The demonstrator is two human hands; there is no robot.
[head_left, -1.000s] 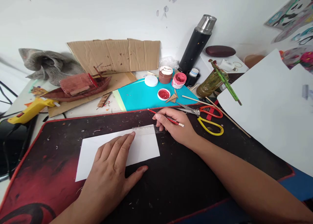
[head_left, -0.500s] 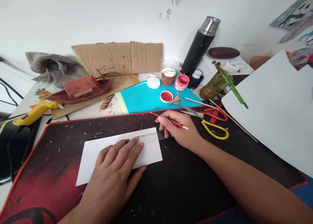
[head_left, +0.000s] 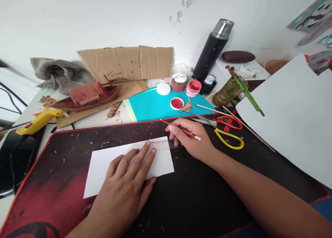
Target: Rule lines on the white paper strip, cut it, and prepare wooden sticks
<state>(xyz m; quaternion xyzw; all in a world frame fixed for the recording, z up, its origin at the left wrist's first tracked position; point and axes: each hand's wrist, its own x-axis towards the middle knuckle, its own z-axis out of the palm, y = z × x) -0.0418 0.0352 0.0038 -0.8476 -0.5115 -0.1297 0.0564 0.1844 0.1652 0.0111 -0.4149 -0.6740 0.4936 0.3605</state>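
My left hand (head_left: 127,182) lies spread over a white sheet of paper (head_left: 100,165), its fingertips pressing a clear ruler (head_left: 162,145) near the sheet's far edge. Much of the ruler is hidden under those fingers. At the ruler's right end, which sticks out past the paper, my right hand (head_left: 192,136) rests with its lower fingers. A red pencil (head_left: 189,133) is pinched in that hand, lying sideways with its point to the left, off the paper. Just right of the hand lie scissors (head_left: 220,125) with red and yellow handles.
Behind the dark mat (head_left: 181,203) stand paint pots (head_left: 193,88) on a blue sheet (head_left: 147,106), and a black thermos (head_left: 212,51). A model boat (head_left: 88,96) and a yellow glue gun (head_left: 38,122) are at left. Brushes lie across a jar (head_left: 225,91); a large white sheet (head_left: 287,117) is at right.
The fingers of my left hand have slid slightly forward along the ruler, toward the paper's far edge. My right hand keeps its hold on the pencil; the view has shifted slightly.
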